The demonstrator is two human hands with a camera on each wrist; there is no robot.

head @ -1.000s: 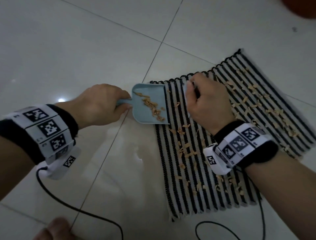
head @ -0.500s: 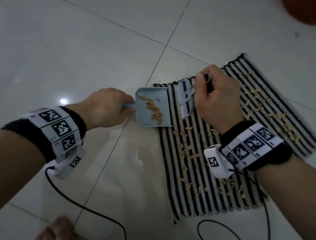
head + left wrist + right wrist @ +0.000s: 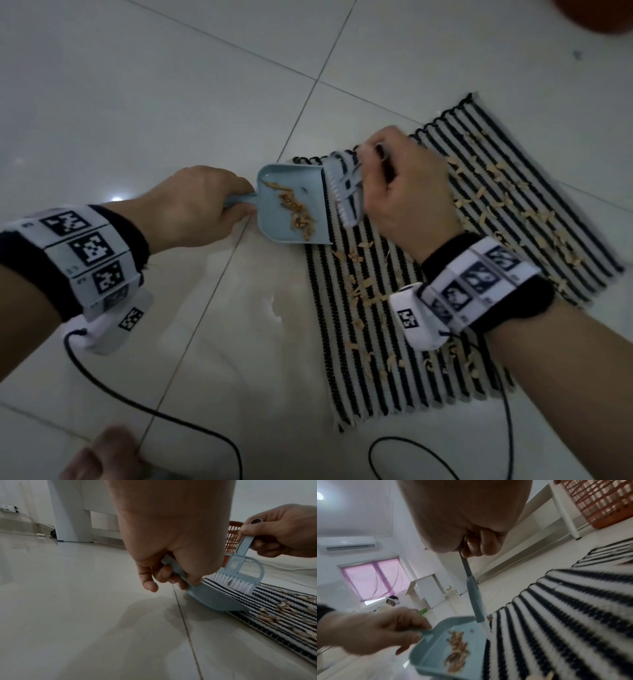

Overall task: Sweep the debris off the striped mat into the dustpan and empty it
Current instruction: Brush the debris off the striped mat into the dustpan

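A black-and-white striped mat [image 3: 428, 342] lies on the tiled floor, strewn with tan debris [image 3: 359, 284]. My left hand [image 3: 198, 205] grips the handle of a light blue dustpan [image 3: 277, 219], whose lip rests on the mat's left edge; a trail of debris [image 3: 294, 209] lies inside it. My right hand [image 3: 407, 192] grips the handle of a small blue brush [image 3: 342, 188]. Its white bristles [image 3: 235, 582] stand on the mat at the pan's far lip. The pan [image 3: 436, 653] and the brush [image 3: 475, 599] also show in the right wrist view.
An orange-red perforated basket [image 3: 231, 539] stands beyond the mat, also seen as the basket [image 3: 604, 500] next to a white furniture leg [image 3: 566, 513]. Black wrist cables [image 3: 154, 411] trail over the floor. A bare foot [image 3: 102, 455] shows at the bottom edge.
My right hand has lifted the brush from the mat's left stripes and carried it back up to the far end of the pan's lip. The dustpan has stayed in place.
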